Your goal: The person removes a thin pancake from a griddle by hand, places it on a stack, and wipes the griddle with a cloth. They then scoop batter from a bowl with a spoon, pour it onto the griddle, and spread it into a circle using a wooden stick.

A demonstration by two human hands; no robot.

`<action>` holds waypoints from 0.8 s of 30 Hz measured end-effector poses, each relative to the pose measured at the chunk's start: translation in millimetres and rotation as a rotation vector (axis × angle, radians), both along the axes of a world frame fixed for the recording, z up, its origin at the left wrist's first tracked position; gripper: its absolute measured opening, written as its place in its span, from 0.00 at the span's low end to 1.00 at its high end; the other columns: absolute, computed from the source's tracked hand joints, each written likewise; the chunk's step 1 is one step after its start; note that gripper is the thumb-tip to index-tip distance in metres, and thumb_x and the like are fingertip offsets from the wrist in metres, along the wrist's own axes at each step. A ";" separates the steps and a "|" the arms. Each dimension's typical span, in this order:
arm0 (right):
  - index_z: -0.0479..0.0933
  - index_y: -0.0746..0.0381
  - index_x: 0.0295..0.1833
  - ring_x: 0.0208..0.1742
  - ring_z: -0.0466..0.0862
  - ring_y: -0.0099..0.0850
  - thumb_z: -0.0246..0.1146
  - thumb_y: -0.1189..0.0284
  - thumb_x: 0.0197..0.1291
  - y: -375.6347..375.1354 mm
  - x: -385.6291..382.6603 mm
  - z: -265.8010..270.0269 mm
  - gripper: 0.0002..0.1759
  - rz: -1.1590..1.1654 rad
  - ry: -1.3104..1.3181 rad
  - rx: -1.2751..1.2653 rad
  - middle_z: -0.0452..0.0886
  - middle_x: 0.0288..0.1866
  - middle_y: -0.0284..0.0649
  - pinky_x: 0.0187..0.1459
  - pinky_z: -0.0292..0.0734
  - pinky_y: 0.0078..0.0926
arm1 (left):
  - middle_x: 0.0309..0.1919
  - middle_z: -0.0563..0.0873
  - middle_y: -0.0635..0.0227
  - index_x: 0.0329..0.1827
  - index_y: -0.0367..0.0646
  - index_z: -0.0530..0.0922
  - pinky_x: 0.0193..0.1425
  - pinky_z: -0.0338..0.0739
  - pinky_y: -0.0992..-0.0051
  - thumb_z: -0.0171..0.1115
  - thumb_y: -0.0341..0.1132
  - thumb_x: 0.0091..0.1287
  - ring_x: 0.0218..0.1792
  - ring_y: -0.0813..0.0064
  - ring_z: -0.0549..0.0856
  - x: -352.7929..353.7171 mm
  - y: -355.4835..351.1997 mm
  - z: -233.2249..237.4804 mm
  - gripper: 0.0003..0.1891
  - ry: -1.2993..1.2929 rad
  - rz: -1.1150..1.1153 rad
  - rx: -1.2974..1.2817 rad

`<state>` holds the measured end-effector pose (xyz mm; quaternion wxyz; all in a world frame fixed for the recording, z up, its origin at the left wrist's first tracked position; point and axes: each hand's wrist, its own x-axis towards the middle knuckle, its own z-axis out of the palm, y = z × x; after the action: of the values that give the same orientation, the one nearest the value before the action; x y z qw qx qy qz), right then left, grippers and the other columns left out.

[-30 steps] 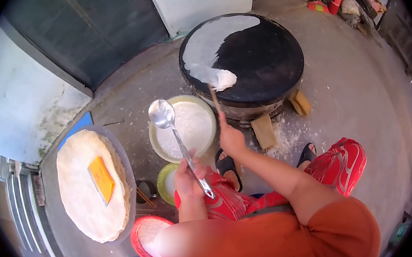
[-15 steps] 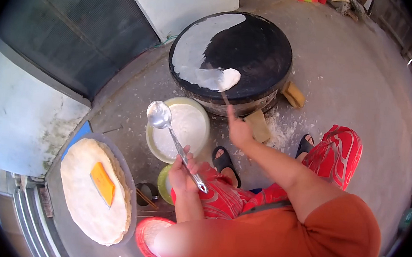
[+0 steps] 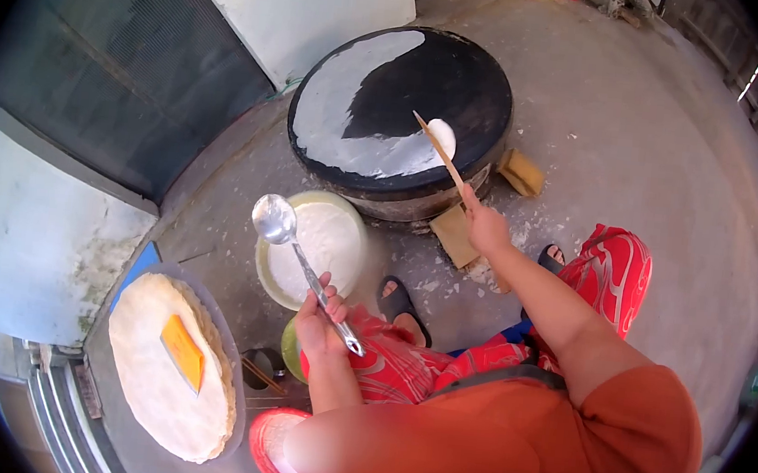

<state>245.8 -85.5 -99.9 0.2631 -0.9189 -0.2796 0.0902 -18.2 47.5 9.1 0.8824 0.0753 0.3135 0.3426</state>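
Observation:
A metal ladle [image 3: 306, 271] is gripped by its handle in my left hand [image 3: 323, 320], its bowl beside the rim of a bucket of white batter [image 3: 317, 247]. My right hand [image 3: 488, 232] is closed on a thin wooden spreader [image 3: 440, 153], which slants over the near right part of a round black griddle [image 3: 447, 80]. Against the spreader's blade sits a lump of batter [image 3: 443, 138]. A pale layer of spread batter [image 3: 341, 98] covers the griddle's left side and near edge; the right and middle surface shows black.
At the left lies a stack of flat round pancakes [image 3: 157, 397] with an orange-yellow scraper [image 3: 182, 352] on top. A red basin [image 3: 264, 434] and green bowl [image 3: 292, 355] stand by my legs. Blocks [image 3: 522, 172] sit at the griddle's base.
The spreader and batter lump have moved right along the griddle's near edge, extending the pale layer. My left hand still holds the ladle. The whole view has shifted slightly.

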 end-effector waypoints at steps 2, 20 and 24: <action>0.67 0.42 0.60 0.32 0.80 0.43 0.52 0.66 0.56 7.5 -11.8 23.8 0.24 -0.184 0.404 0.184 0.79 0.30 0.46 0.35 0.74 0.39 | 0.28 0.70 0.65 0.52 0.28 0.64 0.20 0.62 0.83 0.38 0.34 0.69 0.20 0.80 0.66 1.2 2.0 -3.1 0.17 0.002 0.004 0.014; 0.71 0.39 0.56 0.26 0.78 0.41 0.54 0.73 0.47 -61.6 59.7 -2.2 0.28 0.139 -0.432 0.038 0.75 0.26 0.38 0.28 0.74 0.35 | 0.28 0.70 0.64 0.51 0.29 0.66 0.20 0.61 0.83 0.36 0.34 0.69 0.20 0.80 0.66 13.4 3.8 -8.4 0.17 0.025 0.015 -0.054; 0.70 0.41 0.57 0.28 0.79 0.39 0.53 0.72 0.50 -63.2 115.9 24.3 0.26 -0.039 -0.321 -0.088 0.78 0.27 0.40 0.30 0.75 0.37 | 0.26 0.73 0.65 0.51 0.27 0.67 0.18 0.64 0.83 0.40 0.34 0.68 0.19 0.81 0.69 20.2 2.0 -10.4 0.17 0.051 0.039 -0.048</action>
<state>361.7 -148.7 -75.6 0.1760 -0.9374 -0.2961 -0.0506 2.1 49.5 -1.3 0.8689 0.0568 0.3454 0.3499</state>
